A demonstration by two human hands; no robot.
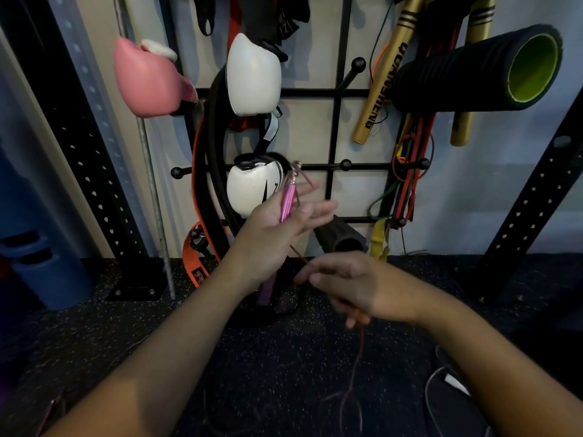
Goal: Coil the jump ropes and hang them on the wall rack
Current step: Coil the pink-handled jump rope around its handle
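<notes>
One pink jump-rope handle (287,201) lies across the left hand (277,231), in front of the wall rack (336,127); fingers mostly straight, thumb hidden, so real grip unclear. Right hand (344,287), below the rack, is curled round the thin cord (358,364), which trails to the floor (252,357). Cord looks light, limp and springy, likely to tangle. Best hold: handle as anchor, cord pinched near it, fed in even loops.

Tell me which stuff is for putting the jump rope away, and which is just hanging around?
For the job: pink handle, thin cord, left hand, right hand, wall rack.

Just there: pink glove, white gloves, foam roller, gold sticks, bands.
</notes>
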